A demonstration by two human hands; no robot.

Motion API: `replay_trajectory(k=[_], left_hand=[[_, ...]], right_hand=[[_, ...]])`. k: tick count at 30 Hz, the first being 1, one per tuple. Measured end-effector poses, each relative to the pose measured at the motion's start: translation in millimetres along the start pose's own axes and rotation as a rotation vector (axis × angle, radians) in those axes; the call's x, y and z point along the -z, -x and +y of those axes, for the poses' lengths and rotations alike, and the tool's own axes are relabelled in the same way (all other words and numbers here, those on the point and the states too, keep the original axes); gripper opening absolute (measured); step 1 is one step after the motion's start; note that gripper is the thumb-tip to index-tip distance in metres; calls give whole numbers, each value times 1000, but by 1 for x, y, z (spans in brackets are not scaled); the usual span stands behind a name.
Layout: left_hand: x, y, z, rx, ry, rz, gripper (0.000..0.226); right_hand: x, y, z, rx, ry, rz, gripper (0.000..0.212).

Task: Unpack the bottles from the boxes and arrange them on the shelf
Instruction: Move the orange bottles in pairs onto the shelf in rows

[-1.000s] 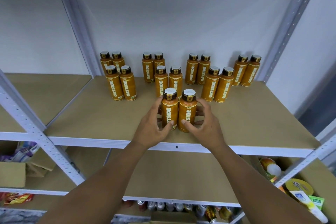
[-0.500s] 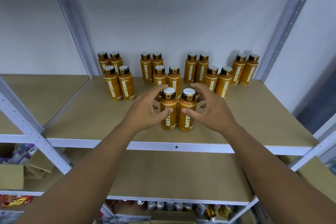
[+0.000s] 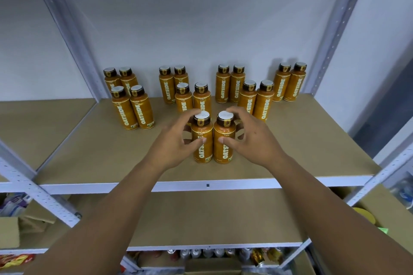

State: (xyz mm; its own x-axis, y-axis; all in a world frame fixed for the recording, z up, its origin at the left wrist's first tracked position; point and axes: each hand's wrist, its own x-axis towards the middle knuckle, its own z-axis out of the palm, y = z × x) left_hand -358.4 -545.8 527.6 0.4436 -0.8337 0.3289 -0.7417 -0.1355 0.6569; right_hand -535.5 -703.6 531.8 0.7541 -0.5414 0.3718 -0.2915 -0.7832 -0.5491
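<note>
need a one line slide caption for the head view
Left hand holds the left front bottle, right hand the right front bottle, on the shelf.

Bare left hand [image 3: 176, 144] and right hand [image 3: 253, 140], forearms [image 3: 100, 219] bare seemingly to elbows.

Smooth, glossy orange plastic bottles [image 3: 142, 109] with shiny dark-rimmed caps [image 3: 136, 91] stand on a matt tan fibreboard shelf board [image 3: 89, 152], framed by white-painted perforated metal uprights [image 3: 335, 29].
</note>
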Motion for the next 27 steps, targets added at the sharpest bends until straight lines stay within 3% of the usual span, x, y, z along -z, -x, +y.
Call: replay_trajectory(k=[13,20,27], left_hand=[[-96,-58,68,-97,35,-112,73],[-162,-97,114,-188,83,-109,73],[-209,-142,134,-208,50,-102,72]], right_hand=[[73,24,79,-221,-13,101,75],[121,25,135,-379,70,93,74],[150,5,180,-418,111,105,71]])
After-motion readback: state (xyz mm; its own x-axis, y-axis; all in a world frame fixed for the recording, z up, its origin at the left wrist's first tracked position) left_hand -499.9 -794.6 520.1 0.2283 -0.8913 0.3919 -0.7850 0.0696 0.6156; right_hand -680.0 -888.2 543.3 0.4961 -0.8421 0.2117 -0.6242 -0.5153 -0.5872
